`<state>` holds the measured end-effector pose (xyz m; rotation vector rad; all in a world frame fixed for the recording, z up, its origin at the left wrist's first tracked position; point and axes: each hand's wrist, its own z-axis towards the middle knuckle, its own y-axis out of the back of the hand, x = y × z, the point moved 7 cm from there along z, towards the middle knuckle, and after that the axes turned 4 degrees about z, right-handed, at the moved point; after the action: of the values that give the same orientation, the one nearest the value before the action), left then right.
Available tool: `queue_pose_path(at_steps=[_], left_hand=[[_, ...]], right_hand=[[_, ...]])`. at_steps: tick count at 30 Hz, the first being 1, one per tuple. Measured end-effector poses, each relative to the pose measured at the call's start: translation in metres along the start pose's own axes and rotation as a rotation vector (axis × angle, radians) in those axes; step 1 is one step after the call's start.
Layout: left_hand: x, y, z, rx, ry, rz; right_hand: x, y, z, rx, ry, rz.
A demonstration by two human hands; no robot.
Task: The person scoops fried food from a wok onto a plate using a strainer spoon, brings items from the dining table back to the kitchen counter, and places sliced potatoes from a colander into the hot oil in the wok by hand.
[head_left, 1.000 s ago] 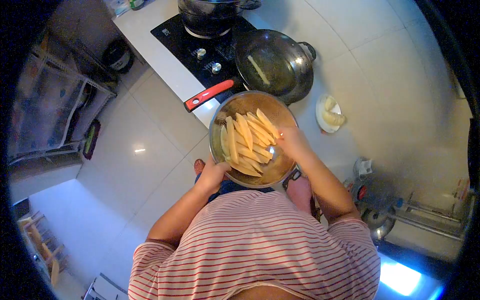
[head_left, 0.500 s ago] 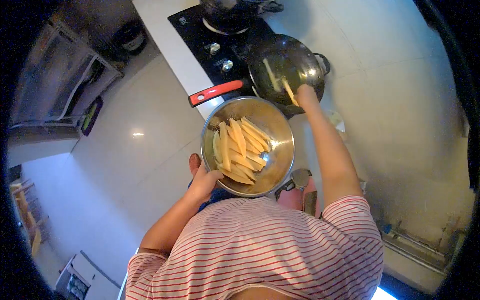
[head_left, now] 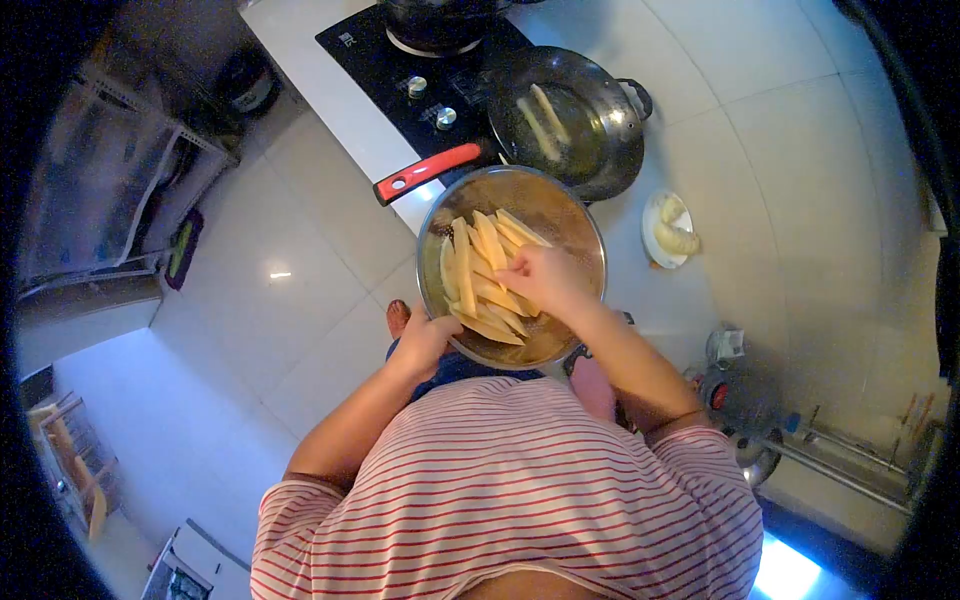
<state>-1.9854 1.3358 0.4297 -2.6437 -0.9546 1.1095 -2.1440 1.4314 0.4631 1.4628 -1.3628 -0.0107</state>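
Observation:
A metal bowl (head_left: 580,290) with several pale yellow strips (head_left: 465,265) inside is held at its lower left rim by my left hand (head_left: 425,345), thumb over the edge. Inside the bowl, my right hand (head_left: 545,278) has its fingertips pinched on one of the strips. Just beyond the bowl stands a dark wok (head_left: 600,150) with a red handle (head_left: 430,172) pointing left. Two strips (head_left: 545,120) lie in the wok, in what looks like liquid.
The wok is on a black cooktop (head_left: 390,75) with two knobs, and a dark pot (head_left: 440,25) stands farther back. A white plate (head_left: 655,240) with pale pieces lies on the counter to the right. Pot lids and a metal rail are at lower right.
My right hand went from the bowl to the wok with a strip and came back into the bowl. The wok now has two strips instead of one. My left hand still holds the bowl.

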Motion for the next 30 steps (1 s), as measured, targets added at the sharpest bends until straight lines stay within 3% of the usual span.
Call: queue_pose_path(at_steps=[5,8,11,13,15,17,20,23,26,29,30], left_hand=[[0.002,-0.003,0.008,0.030,-0.008,-0.019],[-0.005,-0.008,0.006,0.036,-0.069,-0.104],[0.001,-0.001,0.013,0.007,-0.061,-0.011],[0.006,-0.001,0.008,-0.012,-0.049,-0.071],[0.009,0.001,0.008,-0.037,-0.050,-0.092],[0.015,0.007,0.010,-0.063,-0.060,-0.070],[-0.003,0.001,-0.006,-0.142,-0.020,-0.059],[-0.007,-0.001,-0.014,-0.103,-0.034,-0.077],[0.007,0.006,-0.007,-0.074,-0.064,-0.112],[0.008,0.008,-0.006,-0.055,-0.062,-0.122],[0.006,0.007,-0.006,-0.049,-0.056,-0.107]], right_hand=[[0.003,-0.004,0.005,-0.166,0.008,-0.104],[-0.035,0.003,0.009,-0.071,-0.039,0.192],[-0.051,0.044,-0.001,-0.025,-0.277,0.509],[-0.079,0.073,0.003,-0.171,-0.212,0.615],[-0.093,0.117,0.013,-0.260,-0.352,0.484],[-0.137,0.137,0.048,-0.253,-0.332,0.290],[-0.168,0.143,0.103,-0.082,-0.465,-0.241],[-0.190,0.136,0.146,-0.188,-0.488,-0.289],[-0.163,0.147,0.155,-0.510,-0.270,-0.476],[-0.134,0.166,0.129,-0.705,-0.005,-0.146],[-0.110,0.167,0.108,-0.669,0.031,-0.005]])
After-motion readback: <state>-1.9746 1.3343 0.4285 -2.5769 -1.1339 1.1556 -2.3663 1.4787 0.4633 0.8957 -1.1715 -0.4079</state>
